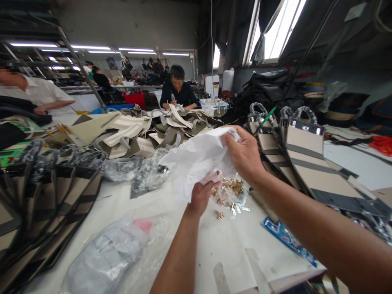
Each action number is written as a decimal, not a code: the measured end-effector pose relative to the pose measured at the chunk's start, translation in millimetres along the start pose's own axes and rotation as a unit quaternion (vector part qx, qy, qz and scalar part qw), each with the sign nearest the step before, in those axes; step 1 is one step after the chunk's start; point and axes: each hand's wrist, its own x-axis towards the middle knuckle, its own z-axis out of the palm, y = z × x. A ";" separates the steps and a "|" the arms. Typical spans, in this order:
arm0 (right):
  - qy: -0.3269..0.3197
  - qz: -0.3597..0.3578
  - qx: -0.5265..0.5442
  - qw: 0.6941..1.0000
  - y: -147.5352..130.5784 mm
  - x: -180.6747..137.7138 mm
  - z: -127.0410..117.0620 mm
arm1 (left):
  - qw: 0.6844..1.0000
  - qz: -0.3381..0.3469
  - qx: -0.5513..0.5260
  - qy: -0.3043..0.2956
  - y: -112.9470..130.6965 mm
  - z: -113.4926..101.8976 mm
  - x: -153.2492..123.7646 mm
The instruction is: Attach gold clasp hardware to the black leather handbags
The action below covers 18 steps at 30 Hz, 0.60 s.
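A thin, crumpled white sheet of paper (196, 157) is held up over the table in front of me. My right hand (243, 151) pinches its upper right part, thumb and fingers closed. Lower down, my left hand (203, 194) has its fingers closed on the sheet's bottom edge. Just beyond and beside my left hand lies a small pile of gold-coloured metal fittings (235, 186), with clear plastic among them. Several small silver metal plates (241, 209) are scattered in front of the pile.
Unfinished beige and black bags (306, 159) lean at the right, and more bag pieces (58, 204) stand at the left. A plastic-wrapped bundle (107, 253) lies on the white table (226, 249). A blue printed package (288, 241) is near its edge. Co-workers (177, 92) sit beyond the heaped panels (134, 130).
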 end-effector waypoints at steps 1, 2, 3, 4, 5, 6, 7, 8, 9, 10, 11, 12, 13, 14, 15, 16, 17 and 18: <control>-0.011 0.053 0.035 0.998 7.2 -8.9 7.7 | 1.000 0.002 -0.017 -0.020 0.6 -0.2 -1.7; -0.029 0.106 0.060 0.992 16.1 -19.6 16.1 | 0.999 0.007 -0.034 -0.031 0.4 -0.7 -2.8; -0.047 0.151 0.070 0.985 25.8 -31.6 24.4 | 0.998 0.017 -0.048 -0.025 -0.5 -1.3 -3.2; -0.068 0.185 0.060 0.979 35.3 -44.3 31.8 | 0.998 0.029 -0.058 0.003 -1.7 -2.1 -2.8; -0.091 0.202 0.028 0.975 43.5 -56.9 37.6 | 0.996 0.043 -0.062 0.047 -3.1 -3.0 -1.6; -0.115 0.206 -0.011 0.972 49.9 -68.7 41.1 | 0.991 0.055 -0.061 0.102 -4.2 -4.2 0.5; -0.150 0.199 -0.046 0.967 54.3 -79.1 41.9 | 0.984 0.063 -0.055 0.159 -4.7 -5.8 3.3; -0.188 0.186 -0.068 0.962 57.0 -87.3 39.7 | 0.973 0.070 -0.045 0.215 -4.5 -7.8 6.5; -0.224 0.173 -0.077 0.956 58.7 -93.0 34.7 | 0.960 0.081 -0.033 0.266 -3.2 -10.3 10.1; -0.253 0.164 -0.078 0.950 60.2 -95.9 27.0 | 0.945 0.105 -0.019 0.308 -0.9 -13.5 13.6; -0.265 0.158 -0.082 0.948 62.5 -95.8 17.3 | 0.931 0.140 -0.004 0.337 2.3 -17.3 16.8; -0.260 0.154 -0.099 0.948 66.3 -93.0 6.3 | 0.917 0.180 0.009 0.356 6.5 -21.7 19.6; -0.238 0.151 -0.135 0.950 72.0 -87.8 -5.1 | 0.903 0.220 0.019 0.368 11.2 -26.6 21.9; -0.208 0.145 -0.184 0.950 79.6 -80.9 -16.0 | 0.890 0.253 0.024 0.377 16.3 -31.8 23.5; -0.188 0.138 -0.243 0.942 88.8 -73.0 -25.4 | 0.879 0.278 0.029 0.385 21.7 -37.2 24.4; -0.176 0.130 -0.302 0.928 99.0 -65.0 -32.4 | 0.869 0.296 0.034 0.396 27.0 -42.5 24.8; -0.185 0.122 -0.351 0.910 109.5 -57.7 -36.6 | 0.857 0.311 0.042 0.409 32.3 -47.6 24.6; -0.205 0.112 -0.393 0.889 119.7 -51.7 -37.8 | 0.844 0.329 0.056 0.420 37.3 -52.4 23.9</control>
